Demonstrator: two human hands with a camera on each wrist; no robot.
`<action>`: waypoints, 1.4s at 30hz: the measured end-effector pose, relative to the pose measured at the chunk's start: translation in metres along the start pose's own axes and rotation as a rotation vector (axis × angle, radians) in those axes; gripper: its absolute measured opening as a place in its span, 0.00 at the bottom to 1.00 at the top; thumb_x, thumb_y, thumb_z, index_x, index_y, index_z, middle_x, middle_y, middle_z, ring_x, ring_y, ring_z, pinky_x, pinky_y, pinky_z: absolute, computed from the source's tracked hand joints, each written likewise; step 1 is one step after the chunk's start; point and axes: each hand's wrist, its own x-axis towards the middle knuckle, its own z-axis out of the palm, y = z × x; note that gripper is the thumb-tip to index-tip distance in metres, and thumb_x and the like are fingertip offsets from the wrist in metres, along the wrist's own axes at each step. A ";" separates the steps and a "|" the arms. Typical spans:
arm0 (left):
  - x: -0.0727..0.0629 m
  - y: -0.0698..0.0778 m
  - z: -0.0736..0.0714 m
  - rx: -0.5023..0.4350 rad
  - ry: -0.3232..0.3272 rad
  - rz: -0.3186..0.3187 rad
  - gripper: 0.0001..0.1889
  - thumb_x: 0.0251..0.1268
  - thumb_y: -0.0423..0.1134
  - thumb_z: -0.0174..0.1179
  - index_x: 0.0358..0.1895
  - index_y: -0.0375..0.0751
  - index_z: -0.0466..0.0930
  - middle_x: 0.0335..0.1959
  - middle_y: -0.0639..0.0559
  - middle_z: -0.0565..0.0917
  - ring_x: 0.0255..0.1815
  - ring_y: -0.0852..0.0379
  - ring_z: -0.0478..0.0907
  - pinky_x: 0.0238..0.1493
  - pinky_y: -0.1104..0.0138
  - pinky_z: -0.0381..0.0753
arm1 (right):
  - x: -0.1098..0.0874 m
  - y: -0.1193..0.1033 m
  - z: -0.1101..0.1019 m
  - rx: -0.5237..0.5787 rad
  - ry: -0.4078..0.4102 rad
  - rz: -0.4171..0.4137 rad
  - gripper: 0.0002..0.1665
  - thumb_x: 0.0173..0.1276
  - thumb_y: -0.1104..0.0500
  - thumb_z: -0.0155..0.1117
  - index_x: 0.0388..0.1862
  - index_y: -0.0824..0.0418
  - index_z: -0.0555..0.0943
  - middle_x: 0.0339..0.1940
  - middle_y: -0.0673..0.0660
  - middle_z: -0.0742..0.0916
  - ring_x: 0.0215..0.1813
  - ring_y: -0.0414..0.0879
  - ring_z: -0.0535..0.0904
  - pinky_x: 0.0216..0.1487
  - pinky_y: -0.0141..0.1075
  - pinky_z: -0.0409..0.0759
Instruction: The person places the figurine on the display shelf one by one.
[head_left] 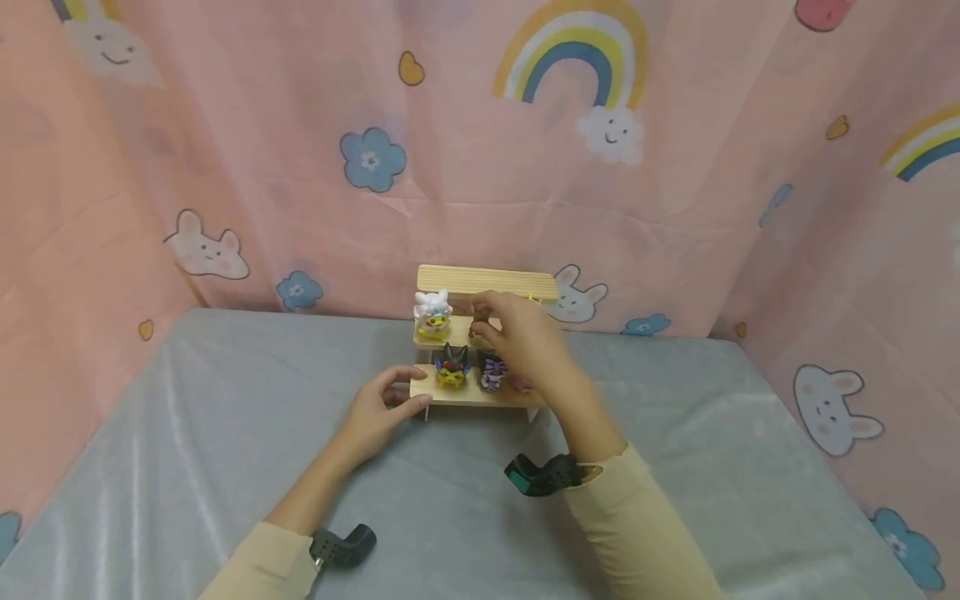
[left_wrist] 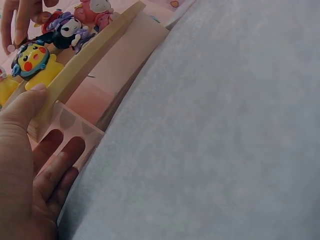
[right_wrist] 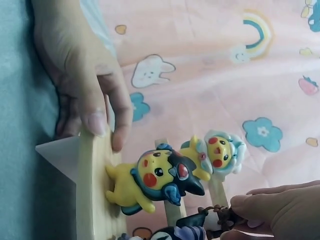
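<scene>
A small three-tier wooden display stand (head_left: 480, 398) with pale supports stands on the grey cloth. My left hand (head_left: 378, 408) grips the left end of its lowest tier, thumb on the board and fingers at the side support (left_wrist: 82, 122). At the middle tier, my right hand (head_left: 528, 337) pinches a small brown figurine (right_wrist: 220, 218) between thumb and fingers. Left of it stands a yellow figurine with a white hood (head_left: 432, 315). On the lowest tier are a yellow figurine with a black-and-blue hood (head_left: 452, 367), a purple-and-black figurine (head_left: 492, 372) and a pink one (left_wrist: 95, 11).
The stand's top tier (head_left: 487, 282) rises behind the right hand. Grey cloth (head_left: 675, 467) covers the table, and a pink printed curtain (head_left: 300, 225) hangs right behind the stand. A yellow bit (head_left: 534, 298) shows past the right hand. Black wrist cameras (head_left: 543, 475) sit on both wrists.
</scene>
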 end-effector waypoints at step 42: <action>-0.001 0.000 0.001 -0.018 0.001 0.004 0.19 0.66 0.40 0.69 0.58 0.41 0.79 0.61 0.41 0.80 0.44 0.54 0.85 0.39 0.69 0.78 | -0.018 0.016 -0.032 0.253 0.259 -0.102 0.21 0.73 0.60 0.65 0.64 0.61 0.80 0.59 0.61 0.85 0.26 0.48 0.83 0.24 0.34 0.74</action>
